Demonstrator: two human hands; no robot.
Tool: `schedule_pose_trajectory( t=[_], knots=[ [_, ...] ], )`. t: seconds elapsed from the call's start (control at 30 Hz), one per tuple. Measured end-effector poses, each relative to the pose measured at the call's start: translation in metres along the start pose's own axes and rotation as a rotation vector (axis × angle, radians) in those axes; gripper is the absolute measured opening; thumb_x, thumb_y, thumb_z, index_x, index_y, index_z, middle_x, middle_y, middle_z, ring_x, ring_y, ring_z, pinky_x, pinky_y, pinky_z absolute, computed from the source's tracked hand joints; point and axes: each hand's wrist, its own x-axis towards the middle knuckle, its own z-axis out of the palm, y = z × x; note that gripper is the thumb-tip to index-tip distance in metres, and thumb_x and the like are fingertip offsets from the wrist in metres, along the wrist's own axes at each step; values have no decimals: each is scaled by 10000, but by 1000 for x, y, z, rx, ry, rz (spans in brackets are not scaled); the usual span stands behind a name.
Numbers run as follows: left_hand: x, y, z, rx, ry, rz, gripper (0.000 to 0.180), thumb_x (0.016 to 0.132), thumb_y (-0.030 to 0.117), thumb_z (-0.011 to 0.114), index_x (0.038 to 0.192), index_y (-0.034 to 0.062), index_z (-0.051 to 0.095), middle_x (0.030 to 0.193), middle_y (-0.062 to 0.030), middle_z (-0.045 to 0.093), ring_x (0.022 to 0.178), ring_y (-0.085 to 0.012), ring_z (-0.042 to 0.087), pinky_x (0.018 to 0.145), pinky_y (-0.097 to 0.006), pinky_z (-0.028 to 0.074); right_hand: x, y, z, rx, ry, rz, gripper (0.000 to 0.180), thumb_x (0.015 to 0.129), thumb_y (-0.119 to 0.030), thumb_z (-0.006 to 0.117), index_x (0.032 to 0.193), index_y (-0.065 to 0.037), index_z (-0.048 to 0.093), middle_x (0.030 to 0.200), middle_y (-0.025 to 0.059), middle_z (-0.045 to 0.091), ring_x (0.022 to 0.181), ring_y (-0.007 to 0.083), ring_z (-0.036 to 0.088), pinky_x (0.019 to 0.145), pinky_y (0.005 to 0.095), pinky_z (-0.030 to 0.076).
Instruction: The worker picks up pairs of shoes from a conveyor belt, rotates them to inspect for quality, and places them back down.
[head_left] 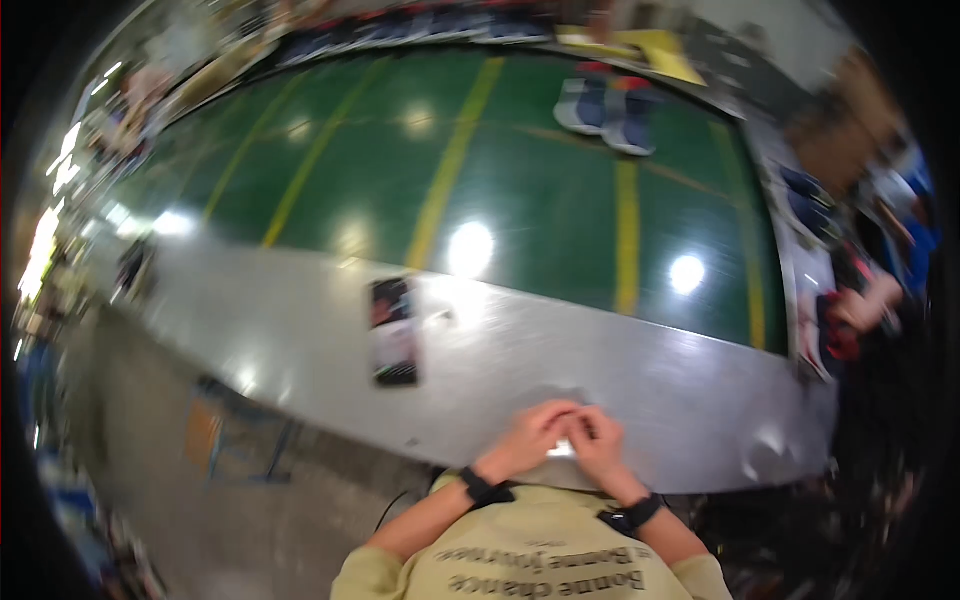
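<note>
My left hand [530, 437] and my right hand [598, 447] meet above the near edge of the metal table [490, 345], close to my body. Both have curled fingers, with the fingertips pressed together. Something small may be between them, but blur and the fingers hide it; a bright whitish patch shows just below. A phone with a lit screen [394, 335] lies on the metal surface, ahead and to the left of my hands.
A green belt [545, 215] with yellow stripes runs beyond the metal strip. A pair of dark sneakers with white soles [628, 118] sits on its far right. More shoes [420, 28] line the far edge. At right, another person's hand [870, 303] is near a shoe. A stool [245, 435] stands left.
</note>
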Motion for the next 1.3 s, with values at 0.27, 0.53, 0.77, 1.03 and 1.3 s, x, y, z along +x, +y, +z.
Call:
schedule_pose_trajectory(
  t=[0.27, 0.53, 0.77, 1.03, 1.3],
  knots=[
    [-9, -4, -16, -88, 26, -61, 184, 899, 28, 456, 1032, 2, 580, 757, -45, 611, 594, -71, 562, 500, -201, 451, 6, -9, 10, 9, 6, -100, 139, 773, -159, 655, 788, -52, 568, 640, 101, 569, 555, 255, 564, 510, 324, 432],
    [-7, 9, -8, -38, 34, -103, 137, 926, 60, 447, 1021, 7, 529, 820, -67, 613, 539, -72, 529, 455, -194, 423, 4, -5, 3, 59, -85, -66, 222, 851, -265, 574, 825, -50, 526, 661, 153, 589, 618, 333, 590, 536, 386, 446],
    [-8, 17, -6, -77, 45, -194, 168, 922, 37, 456, 1056, -5, 548, 780, -61, 581, 556, -71, 531, 466, -189, 426, 32, -20, -78, -24, 267, 39, 238, 902, -253, 528, 937, -24, 583, 844, 155, 628, 776, 330, 601, 716, 355, 482],
    [-6, 15, -7, -37, 54, -209, 161, 918, 26, 451, 1034, -19, 552, 778, -76, 583, 537, -74, 531, 445, -187, 417, 116, 8, -228, -619, 465, -114, 413, 668, -283, 749, 1026, -137, 606, 1206, 155, 504, 891, 312, 611, 760, 380, 496],
    [1, 18, -5, -13, 58, -206, 157, 933, 61, 450, 1039, -13, 539, 785, -96, 587, 529, -98, 550, 435, -194, 425, 159, 81, -235, -977, 263, 319, 386, 652, -333, 742, 965, -146, 616, 1085, 127, 511, 851, 304, 614, 716, 403, 501]
  ],
)
